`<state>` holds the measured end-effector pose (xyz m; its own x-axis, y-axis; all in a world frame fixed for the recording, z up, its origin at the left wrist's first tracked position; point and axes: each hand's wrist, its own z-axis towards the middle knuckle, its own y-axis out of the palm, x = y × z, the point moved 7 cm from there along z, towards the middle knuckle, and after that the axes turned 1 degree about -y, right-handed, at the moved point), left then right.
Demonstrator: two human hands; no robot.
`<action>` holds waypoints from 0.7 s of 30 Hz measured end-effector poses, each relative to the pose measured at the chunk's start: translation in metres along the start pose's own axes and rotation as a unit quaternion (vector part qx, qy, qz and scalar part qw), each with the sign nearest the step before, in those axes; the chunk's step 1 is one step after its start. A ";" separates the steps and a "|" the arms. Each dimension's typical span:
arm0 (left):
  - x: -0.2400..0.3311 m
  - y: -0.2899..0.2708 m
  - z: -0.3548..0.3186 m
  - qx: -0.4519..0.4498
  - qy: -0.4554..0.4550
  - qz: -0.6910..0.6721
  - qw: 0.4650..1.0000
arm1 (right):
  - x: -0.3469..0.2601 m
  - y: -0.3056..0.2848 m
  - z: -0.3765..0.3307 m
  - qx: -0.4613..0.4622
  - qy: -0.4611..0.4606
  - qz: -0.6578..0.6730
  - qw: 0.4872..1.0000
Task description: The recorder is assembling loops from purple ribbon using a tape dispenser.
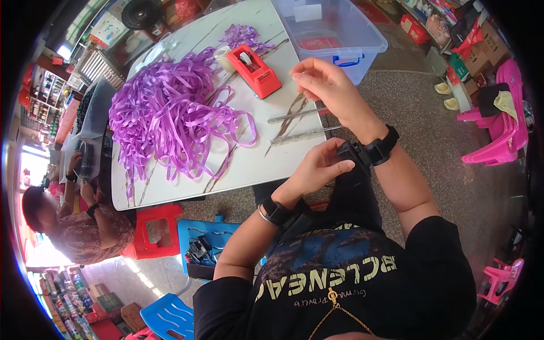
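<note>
My right hand [327, 88] is raised over the table's right edge, its fingers loosely bent and nothing visible in them. Round that wrist goes a black strap [386, 146] carrying a small black device [352, 153]. My left hand [317, 167] has its thumb and fingers closed about the device's edge. Two slender metal rods [294, 116] jut across the table edge beside my hands; the nearer one looks wrapped in clear film. A red tape dispenser [255, 73] stands beyond them. Left of it spreads a big tangled heap of purple ribbon [170, 107].
The white marbled table [249, 164] also bears a tape roll [222, 55] and a smaller ribbon pile [243, 37]. A clear plastic bin [362, 45] is at its far right. A red stool [164, 212] and blue chair [198, 229] stand nearby. Another person [85, 226] works at left.
</note>
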<state>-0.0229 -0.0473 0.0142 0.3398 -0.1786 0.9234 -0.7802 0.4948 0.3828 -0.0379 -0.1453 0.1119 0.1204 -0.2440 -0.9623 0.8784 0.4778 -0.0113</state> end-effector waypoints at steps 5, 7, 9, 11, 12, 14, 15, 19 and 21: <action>-0.006 -0.003 -0.004 0.019 -0.047 0.016 0.999 | 0.001 0.000 -0.002 0.032 -0.067 -0.076 0.994; -0.004 -0.007 -0.010 0.035 -0.050 0.040 0.997 | 0.004 -0.003 -0.004 0.029 -0.071 -0.089 0.993; 0.007 -0.012 -0.016 0.050 -0.055 0.062 0.995 | 0.002 -0.005 -0.006 0.027 -0.073 -0.103 0.992; 0.034 -0.023 -0.029 0.022 -0.024 0.194 0.981 | 0.006 -0.001 -0.012 -0.030 -0.002 -0.135 0.990; 0.044 -0.034 -0.037 0.043 -0.038 0.203 0.978 | 0.009 0.002 -0.015 -0.050 0.010 -0.134 0.990; 0.072 -0.061 -0.053 0.112 -0.018 0.215 0.970 | 0.018 0.007 -0.026 -0.100 0.048 -0.096 0.989; 0.090 -0.077 -0.063 0.155 0.015 0.255 0.954 | 0.026 0.015 -0.033 -0.151 0.086 -0.056 0.983; 0.144 -0.145 -0.102 0.337 0.098 0.432 0.830 | 0.062 0.032 -0.062 -0.185 0.158 0.015 0.970; 0.153 -0.154 -0.108 0.343 0.019 0.564 0.751 | 0.076 0.038 -0.070 -0.183 0.159 0.030 0.970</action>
<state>0.2056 -0.0592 0.0934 -0.7356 0.0552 0.6752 -0.6658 -0.2430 -0.7055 -0.0276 -0.0869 0.0191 -0.0344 0.0388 -0.9987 0.6439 0.7650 0.0076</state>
